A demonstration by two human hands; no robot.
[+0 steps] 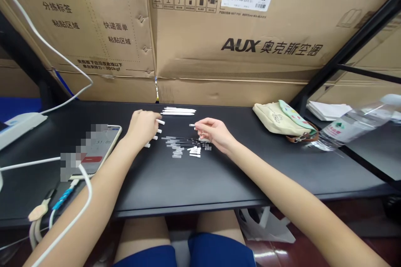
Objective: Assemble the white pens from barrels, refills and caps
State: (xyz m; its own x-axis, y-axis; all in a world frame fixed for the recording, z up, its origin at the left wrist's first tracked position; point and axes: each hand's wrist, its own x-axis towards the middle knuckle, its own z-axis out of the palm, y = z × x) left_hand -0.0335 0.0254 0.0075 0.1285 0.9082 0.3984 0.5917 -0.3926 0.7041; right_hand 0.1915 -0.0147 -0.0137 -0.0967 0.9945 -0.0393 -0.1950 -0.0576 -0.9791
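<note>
My view takes in two bare hands, well apart over the smooth black desk (194, 183). The right hand (216, 134) pinches a small whitish piece (192, 125); whether the left hand (141, 127) grips anything, I can't tell. Four white cylindrical tubes (161, 122) poke out beside it, near three slender white pens (178, 113).

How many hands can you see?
2: the left hand is by some short white tubes, and the right hand pinches a small piece near the thin rods.
</note>
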